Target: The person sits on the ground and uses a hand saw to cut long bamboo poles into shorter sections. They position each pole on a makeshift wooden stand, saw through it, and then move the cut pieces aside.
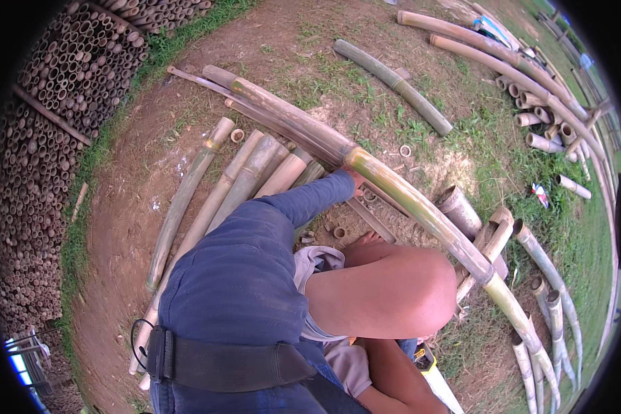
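Observation:
My left arm in a blue sleeve stretches forward, and my left hand [358, 182] is closed against the near side of a long bamboo pole [421, 210]. Part of its fingers is hidden by the pole. The green and tan pole runs slantwise from far left to near right, past my bent bare knee. Thinner bamboo lengths [283, 124] lie along its near side. My right hand does not show. Beside my lower legs is a handsaw [426, 360] with a yellow and black handle and a pale blade, partly covered by the leg.
Several cut bamboo poles [190, 200] lie side by side at the left. A big stack of bamboo ends [27, 234] fills the far left. One loose green pole [397, 83] lies ahead. More bamboo pieces [555, 317] are at the right, and small cut rings [405, 150] dot the ground.

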Demonstrator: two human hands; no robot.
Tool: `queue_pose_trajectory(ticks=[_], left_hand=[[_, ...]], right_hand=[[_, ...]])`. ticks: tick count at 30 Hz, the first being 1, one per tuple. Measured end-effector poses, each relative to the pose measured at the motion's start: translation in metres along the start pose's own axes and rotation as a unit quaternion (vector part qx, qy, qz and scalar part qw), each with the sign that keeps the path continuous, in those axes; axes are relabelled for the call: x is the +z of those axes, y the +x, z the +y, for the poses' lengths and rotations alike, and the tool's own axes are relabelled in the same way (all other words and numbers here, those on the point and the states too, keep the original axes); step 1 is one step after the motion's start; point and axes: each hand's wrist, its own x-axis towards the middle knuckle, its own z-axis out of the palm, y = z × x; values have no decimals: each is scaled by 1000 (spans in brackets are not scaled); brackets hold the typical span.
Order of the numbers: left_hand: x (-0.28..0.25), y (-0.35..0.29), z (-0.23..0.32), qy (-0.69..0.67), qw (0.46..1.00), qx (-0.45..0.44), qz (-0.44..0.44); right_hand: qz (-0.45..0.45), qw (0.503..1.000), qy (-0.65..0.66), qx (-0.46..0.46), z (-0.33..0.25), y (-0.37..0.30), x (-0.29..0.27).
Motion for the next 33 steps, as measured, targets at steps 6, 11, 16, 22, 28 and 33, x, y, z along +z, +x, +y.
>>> queue_pose_trajectory(ticks=[6, 11, 16, 22, 28, 33], left_hand=[[-9, -16, 0, 62, 995, 73, 17], [-35, -61, 7, -25, 980, 180, 79], [-86, -81, 62, -90, 971, 218, 32], [-121, -86, 158, -57, 944, 315, 81], [-125, -117, 95, 13, 972, 231, 29], [-122, -135, 68, -58, 956, 234, 169]], right_hand=[[-92, 984, -114, -101, -40, 50, 3], [-119, 977, -139, -108, -51, 69, 14], [-127, 971, -164, -120, -59, 81, 20], [-155, 963, -185, -121, -67, 72, 14], [-185, 960, -178, -108, -34, 52, -20], [-197, 970, -106, -91, -8, 50, -42]])
